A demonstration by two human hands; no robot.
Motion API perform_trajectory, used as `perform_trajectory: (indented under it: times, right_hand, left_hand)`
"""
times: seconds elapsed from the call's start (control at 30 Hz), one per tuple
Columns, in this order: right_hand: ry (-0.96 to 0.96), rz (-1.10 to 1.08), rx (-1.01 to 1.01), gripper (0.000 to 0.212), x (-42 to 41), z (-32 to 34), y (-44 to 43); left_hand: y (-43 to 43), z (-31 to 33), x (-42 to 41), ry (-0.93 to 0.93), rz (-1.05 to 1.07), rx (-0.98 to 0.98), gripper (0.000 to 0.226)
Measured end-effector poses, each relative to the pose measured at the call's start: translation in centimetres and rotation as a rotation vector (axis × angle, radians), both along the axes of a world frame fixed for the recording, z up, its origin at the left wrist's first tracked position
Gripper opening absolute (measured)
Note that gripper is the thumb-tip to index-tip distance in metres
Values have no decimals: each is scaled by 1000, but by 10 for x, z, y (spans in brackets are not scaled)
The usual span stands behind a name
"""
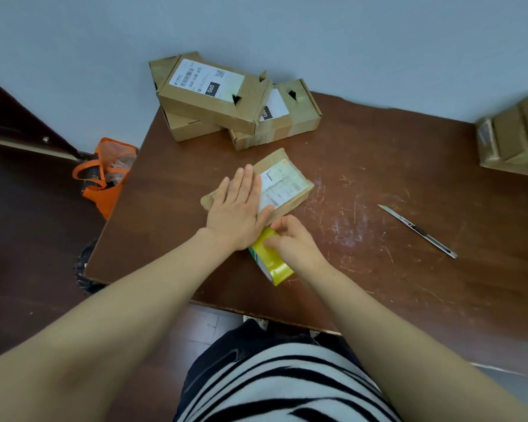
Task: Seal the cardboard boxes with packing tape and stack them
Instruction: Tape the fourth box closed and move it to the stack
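Table (378, 166): brown wood, scratched pale in the middle; set against a light wall.
Small cardboard box (273, 162): middle of the table, turned at an angle, white shipping label on top.
Left hand (238, 208): palm down on the left half of the small cardboard box; fingers straight and close together, pressing flat, gripping nothing.
Right hand (291, 240): just beside the box's near edge, touching the left hand's thumb side; fingers curled round the roll, thumb tip on its upper edge.
Roll of yellow packing tape (270, 264): held in the right hand, standing on edge on the table, just nearer than the box.
Utility knife (418, 231): slim, metal, lying flat on the table, well to the right of both hands.
Top box (208, 95): far edge of the table, labelled, resting across two lower boxes.
Lower boxes: one on the left (189, 127), one on the right (290, 120), the right one with brown tape round it.
Taped boxes (515, 132): far right edge of the table, blurred.
Orange bag (107, 178): on the floor, left of the table.
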State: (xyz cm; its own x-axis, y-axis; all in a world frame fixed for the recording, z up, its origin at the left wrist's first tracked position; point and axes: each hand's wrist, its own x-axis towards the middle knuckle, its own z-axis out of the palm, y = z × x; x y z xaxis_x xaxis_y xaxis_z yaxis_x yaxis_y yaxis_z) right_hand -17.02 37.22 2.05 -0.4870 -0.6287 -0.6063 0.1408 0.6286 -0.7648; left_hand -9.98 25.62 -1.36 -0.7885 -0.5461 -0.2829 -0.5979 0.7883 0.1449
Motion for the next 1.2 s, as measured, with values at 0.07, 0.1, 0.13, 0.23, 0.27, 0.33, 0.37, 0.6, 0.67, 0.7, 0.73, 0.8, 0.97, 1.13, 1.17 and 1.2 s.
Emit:
perform_trajectory:
  times: [0.07,0.1,0.13,0.23,0.27,0.33,0.37,0.6,0.67,0.7,0.73,0.8,0.97,1.13,1.17,1.2]
  right_hand:
    - [-5,5,-2,24,0,2,-1]
    - [-13,3,-5,25,0,3,-1]
    - [-14,3,-6,24,0,2,0]
    - [15,10,0,19,-1,-2,5]
    - [24,7,-4,18,-2,-2,7]
    - [32,-6,-34,18,-4,-2,12]
    - [30,-10,-49,18,-4,-1,13]
    - [-125,-23,-411,20,-11,56,13]
    - [-146,68,-518,26,-15,71,3]
    - [-109,122,-517,27,-15,73,-6]
    - [-60,163,-494,27,-13,73,-15]
    - [-11,157,-456,22,-10,70,-35]
    - [87,99,-421,14,-11,75,-69]
    - [66,113,-438,23,-4,74,-62]
    - [73,105,-454,22,-1,73,-56]
    - [78,84,-461,20,2,70,-49]
  left_hand:
    - [-2,0,-2,-10,-10,6,70]
    - [-4,2,-4,5,-30,15,70]
    - [-7,5,-3,39,-38,60,70]
    - [-15,16,13,210,37,304,86]
    - [-17,17,22,230,56,344,97]
    - [-18,14,41,113,27,283,115]
    - [-17,9,49,50,17,241,121]
    - [-28,30,52,369,309,874,77]
    - [-38,33,55,439,376,1112,61]
    - [-40,33,56,477,408,1125,55]
    - [-40,31,58,547,452,1088,55]
    - [-39,27,60,679,537,989,76]
    - [-31,20,53,522,341,550,109]
    - [-29,27,42,401,392,350,79]
    - [-29,28,42,378,384,345,87]
    - [-30,27,43,353,373,343,97]
